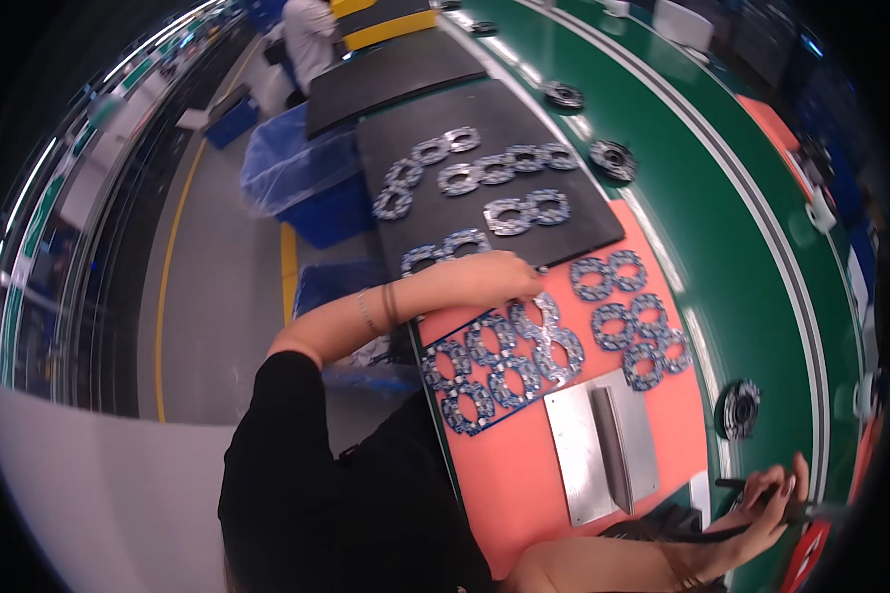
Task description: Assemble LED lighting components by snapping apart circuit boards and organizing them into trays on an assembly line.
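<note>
My left hand (pixel 512 279) reaches across the salmon-coloured mat, fingers curled down and closed on the upper end of a pair of joined ring-shaped circuit boards (pixel 561 358). That pair lies at the right side of a blue panel of similar ring boards (pixel 468 405); my fingertips are partly hidden. At the lower right, my right hand (pixel 769 502) is bent around something dark and slim that I cannot make out, one finger raised. Between the hands, a flat metal plate with an upright ridge (pixel 585 450) rests on the mat.
More ring boards (pixel 613 326) lie on the mat's right side, and others (pixel 509 215) in rows on a black board (pixel 415 128). Round dark parts (pixel 741 409) stand along the green conveyor (pixel 761 296). Blue bins (pixel 321 203) with plastic liners are at left. A person (pixel 310 44) stands beyond.
</note>
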The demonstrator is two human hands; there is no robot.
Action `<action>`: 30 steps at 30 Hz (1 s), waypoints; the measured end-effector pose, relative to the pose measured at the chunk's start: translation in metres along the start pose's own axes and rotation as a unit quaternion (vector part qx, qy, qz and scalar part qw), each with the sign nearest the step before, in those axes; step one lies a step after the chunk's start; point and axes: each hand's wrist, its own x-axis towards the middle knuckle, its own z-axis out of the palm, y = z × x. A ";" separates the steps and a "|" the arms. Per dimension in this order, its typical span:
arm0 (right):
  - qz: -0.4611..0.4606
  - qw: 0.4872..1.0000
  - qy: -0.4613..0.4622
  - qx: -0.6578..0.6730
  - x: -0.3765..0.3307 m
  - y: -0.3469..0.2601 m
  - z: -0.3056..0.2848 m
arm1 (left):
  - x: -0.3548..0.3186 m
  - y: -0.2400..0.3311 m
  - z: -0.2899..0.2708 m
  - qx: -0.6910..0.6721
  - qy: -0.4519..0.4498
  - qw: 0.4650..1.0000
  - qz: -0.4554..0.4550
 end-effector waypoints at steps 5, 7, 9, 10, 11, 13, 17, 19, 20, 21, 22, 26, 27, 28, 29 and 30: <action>0.015 0.998 0.013 -0.054 -0.004 -0.012 0.023 | 0.000 -0.006 0.000 -0.021 -0.005 1.000 0.002; 0.014 0.998 0.010 -0.062 -0.003 -0.010 0.022 | -0.002 -0.007 -0.001 -0.028 0.007 1.000 0.009; 0.013 0.997 0.001 -0.080 -0.003 -0.012 0.023 | -0.004 -0.004 -0.004 -0.033 0.001 0.999 -0.013; 0.013 0.997 0.000 -0.080 -0.003 -0.014 0.024 | -0.003 -0.003 -0.005 -0.033 0.001 0.999 -0.014; -0.019 0.997 -0.029 -0.062 -0.002 -0.018 0.026 | -0.003 -0.001 -0.006 -0.036 -0.001 0.999 -0.015; -0.049 0.996 -0.061 -0.041 -0.003 -0.021 0.035 | -0.004 0.001 -0.007 -0.038 -0.003 0.999 -0.019; -0.090 0.993 -0.039 -0.069 -0.003 -0.020 0.041 | -0.003 0.006 -0.012 -0.024 -0.003 0.999 -0.035; -0.092 0.993 -0.028 -0.071 -0.003 -0.022 0.039 | -0.006 0.010 -0.017 -0.045 0.000 0.998 -0.036; -0.079 0.993 -0.031 -0.081 -0.003 -0.024 0.038 | -0.011 0.012 -0.018 -0.037 -0.001 0.998 -0.050; -0.068 0.993 -0.030 -0.092 -0.003 -0.027 0.037 | -0.014 0.014 -0.020 -0.028 -0.001 0.998 -0.058; -0.062 0.994 -0.009 -0.091 -0.003 -0.026 0.037 | -0.022 0.017 -0.021 -0.041 0.037 0.995 -0.079; 0.003 0.997 0.024 -0.070 -0.007 -0.010 0.002 | -0.085 0.026 -0.051 -0.185 0.083 0.966 -0.161; 0.003 0.997 0.028 -0.069 -0.008 -0.011 -0.002 | -0.113 0.017 -0.051 -0.243 0.089 0.940 -0.223; 0.015 0.997 0.040 -0.060 -0.007 -0.012 -0.005 | -0.145 0.009 -0.056 -0.192 0.057 0.940 -0.278; 0.021 0.997 0.053 -0.056 -0.007 -0.011 -0.007 | -0.172 0.007 -0.060 -0.170 0.039 0.918 -0.357; 0.026 0.996 0.065 -0.049 -0.005 -0.009 -0.007 | -0.201 -0.002 -0.054 -0.134 0.042 0.890 -0.434</action>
